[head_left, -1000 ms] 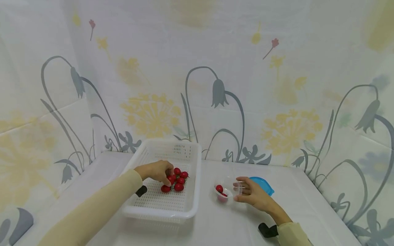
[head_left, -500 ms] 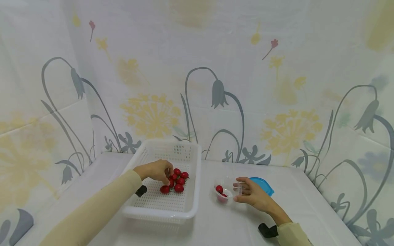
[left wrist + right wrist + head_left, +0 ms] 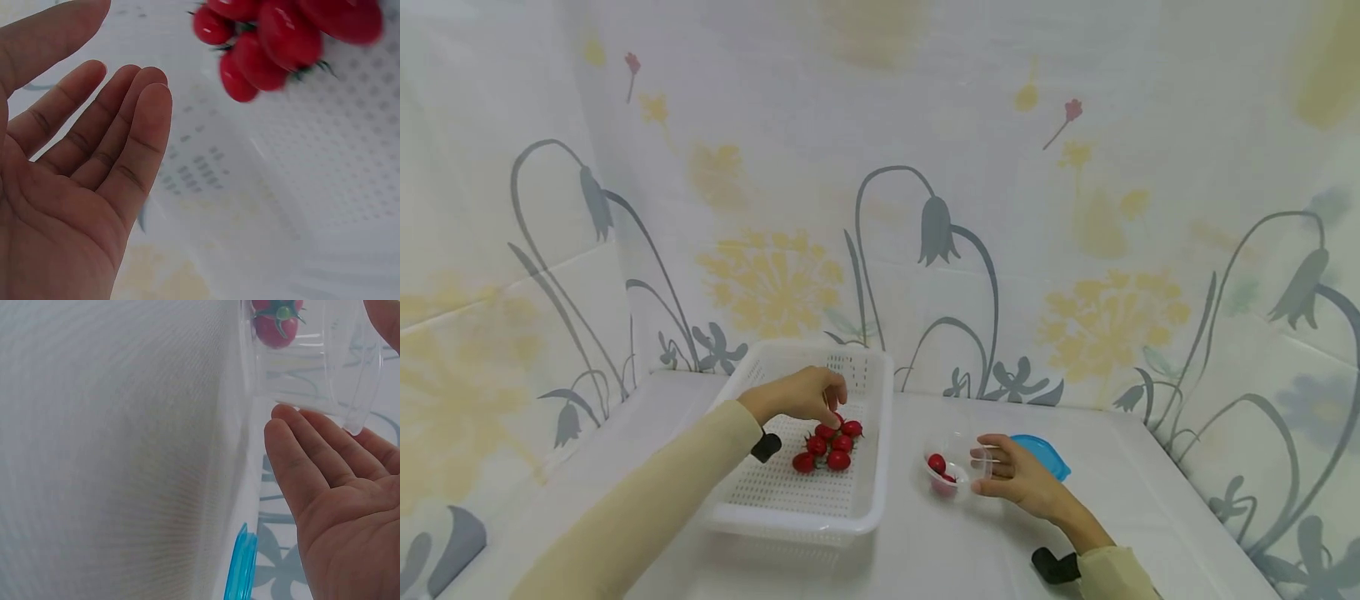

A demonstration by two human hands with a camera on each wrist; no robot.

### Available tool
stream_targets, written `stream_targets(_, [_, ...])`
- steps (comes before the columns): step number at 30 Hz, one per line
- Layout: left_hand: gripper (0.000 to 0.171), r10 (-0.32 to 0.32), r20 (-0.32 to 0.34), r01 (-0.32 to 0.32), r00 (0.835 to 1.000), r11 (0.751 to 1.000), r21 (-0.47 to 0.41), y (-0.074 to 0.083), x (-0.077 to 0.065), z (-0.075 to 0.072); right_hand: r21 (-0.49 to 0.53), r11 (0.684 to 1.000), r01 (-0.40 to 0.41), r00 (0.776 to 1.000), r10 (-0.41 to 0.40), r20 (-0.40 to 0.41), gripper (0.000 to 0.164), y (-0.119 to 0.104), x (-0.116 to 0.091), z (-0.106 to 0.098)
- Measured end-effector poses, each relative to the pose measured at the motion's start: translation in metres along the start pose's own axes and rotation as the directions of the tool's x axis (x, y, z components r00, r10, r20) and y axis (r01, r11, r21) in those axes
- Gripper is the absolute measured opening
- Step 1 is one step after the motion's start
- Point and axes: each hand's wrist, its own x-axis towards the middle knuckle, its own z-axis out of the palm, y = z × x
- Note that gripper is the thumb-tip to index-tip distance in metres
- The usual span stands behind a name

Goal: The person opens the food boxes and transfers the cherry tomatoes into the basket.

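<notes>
Cherry tomatoes [image 3: 838,459] lie in a loose cluster inside the white perforated basket [image 3: 880,450]. Over the far side of the cluster hovers my left hand [image 3: 797,395], its fingers bent downward in the head view. In the left wrist view that palm [image 3: 62,212] holds nothing, and the tomatoes [image 3: 284,37] are apart from the fingertips. My right hand [image 3: 1026,477] rests at the right side of a clear plastic cup [image 3: 958,454], thumb and fairly straight fingers on either side of it. Inside the cup [image 3: 300,375] are a few cherry tomatoes [image 3: 936,463], one showing its green calyx.
A blue lid [image 3: 1041,455] lies on the white-covered table [image 3: 917,550], just behind my right hand. The basket's raised walls surround the tomatoes on the left. A patterned cloth backdrop [image 3: 820,292] hangs behind the table.
My left hand has lifted off the tomatoes and shifted farther back and to the right, uncovering more of the cluster. My right hand and the cup have stayed in place.
</notes>
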Motion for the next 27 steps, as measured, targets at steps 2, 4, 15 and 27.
stream_targets(2, [0.023, 0.038, -0.002, -0.038, 0.999, 0.999, 0.004, 0.011, 0.004, -0.001, -0.005, 1.000, 0.000, 1.000, 0.000, -0.003, 0.069, 0.001, -0.001, -0.001])
stream_targets(4, [0.022, 0.073, -0.002, -0.073, 0.997, 0.997, 0.006, 0.020, 0.008, 0.000, -0.010, 1.000, -0.003, 1.000, 0.003, -0.007, 0.068, 0.001, -0.002, -0.001])
stream_targets(15, [0.016, 0.208, -0.030, -0.209, 0.978, 0.978, -0.014, 0.066, 0.029, 0.011, 0.012, 1.000, 0.029, 0.999, -0.030, 0.017, 0.067, -0.011, -0.005, 0.000])
stream_targets(27, [0.019, 0.287, 0.067, -0.289, 0.956, 0.957, 0.031, 0.110, 0.058, 0.036, 0.017, 1.000, 0.008, 1.000, -0.008, 0.019, 0.068, -0.004, -0.001, 0.000])
